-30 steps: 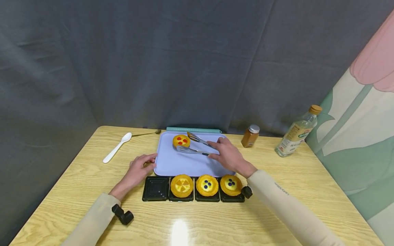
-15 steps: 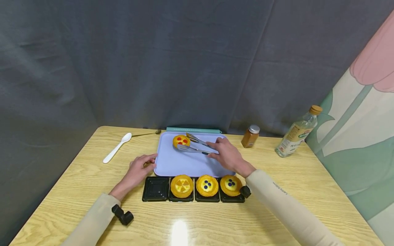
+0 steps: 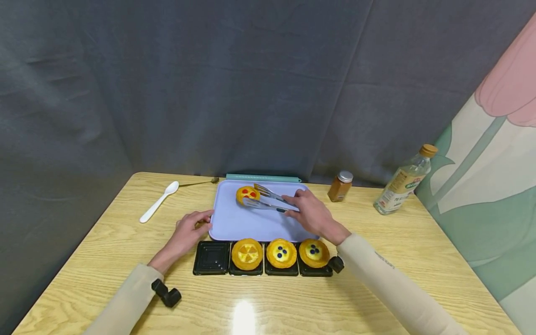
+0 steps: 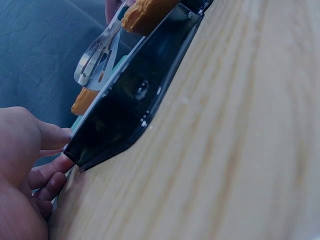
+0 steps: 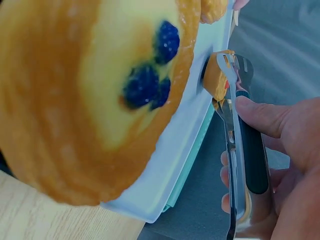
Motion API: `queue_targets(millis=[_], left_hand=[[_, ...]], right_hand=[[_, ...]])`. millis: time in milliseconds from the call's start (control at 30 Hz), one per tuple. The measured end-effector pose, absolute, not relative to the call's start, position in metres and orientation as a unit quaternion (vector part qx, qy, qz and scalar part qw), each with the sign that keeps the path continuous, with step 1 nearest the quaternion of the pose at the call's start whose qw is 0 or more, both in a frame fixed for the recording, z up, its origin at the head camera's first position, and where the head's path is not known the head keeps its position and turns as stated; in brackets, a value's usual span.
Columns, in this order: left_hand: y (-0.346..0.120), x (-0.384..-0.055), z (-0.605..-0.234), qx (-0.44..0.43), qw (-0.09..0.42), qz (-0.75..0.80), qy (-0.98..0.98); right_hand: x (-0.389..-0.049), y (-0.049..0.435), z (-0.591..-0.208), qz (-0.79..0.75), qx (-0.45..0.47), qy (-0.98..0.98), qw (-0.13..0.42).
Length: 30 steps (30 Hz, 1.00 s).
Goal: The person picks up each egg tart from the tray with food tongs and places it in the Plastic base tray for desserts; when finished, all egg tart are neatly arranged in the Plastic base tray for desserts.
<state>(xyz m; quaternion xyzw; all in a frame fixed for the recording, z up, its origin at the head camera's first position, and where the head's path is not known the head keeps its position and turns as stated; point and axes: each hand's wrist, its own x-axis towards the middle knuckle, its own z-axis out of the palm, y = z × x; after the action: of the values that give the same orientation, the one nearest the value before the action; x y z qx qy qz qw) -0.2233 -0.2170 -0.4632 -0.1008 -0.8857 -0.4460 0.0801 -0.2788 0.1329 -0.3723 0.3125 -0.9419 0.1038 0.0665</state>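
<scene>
My right hand [image 3: 311,211] grips metal tongs [image 3: 270,206] with dark handle pads, thumb on one arm and fingers round the other in the right wrist view. The tong tips straddle a tart with red toppings [image 3: 247,194] on the lavender tray [image 3: 234,225]. At the tray's left edge, my left hand [image 3: 192,230] pinches the rim between thumb and fingers. Along the tray's near side stand black square plastic trays [image 3: 211,257]; the leftmost is bare. The others carry an orange-slice tart [image 3: 247,254] and two blueberry tarts [image 3: 282,253], [image 5: 135,80].
A white spoon [image 3: 159,202] lies at the left, near a thin dark-tipped stick [image 3: 214,180]. Behind the tray is a teal bar [image 3: 264,177]. A spice jar [image 3: 340,186] and a glass bottle [image 3: 404,181] stand at the right. A dark curtain [image 3: 209,93] hangs behind.
The red-topped tart has shifted slightly right and nearer along the tray, with the tong tips around it. The right hand has moved only a little; the left hand stays at the rim.
</scene>
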Motion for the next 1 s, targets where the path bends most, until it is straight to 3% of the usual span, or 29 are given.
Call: queue_targets(millis=[1000], left_hand=[[-0.217, -0.223, -0.463, -0.103, 0.082, -0.445, -0.886]], right_hand=[[-0.240, 0.154, -0.366, 0.127, 0.322, -0.936, 0.065]])
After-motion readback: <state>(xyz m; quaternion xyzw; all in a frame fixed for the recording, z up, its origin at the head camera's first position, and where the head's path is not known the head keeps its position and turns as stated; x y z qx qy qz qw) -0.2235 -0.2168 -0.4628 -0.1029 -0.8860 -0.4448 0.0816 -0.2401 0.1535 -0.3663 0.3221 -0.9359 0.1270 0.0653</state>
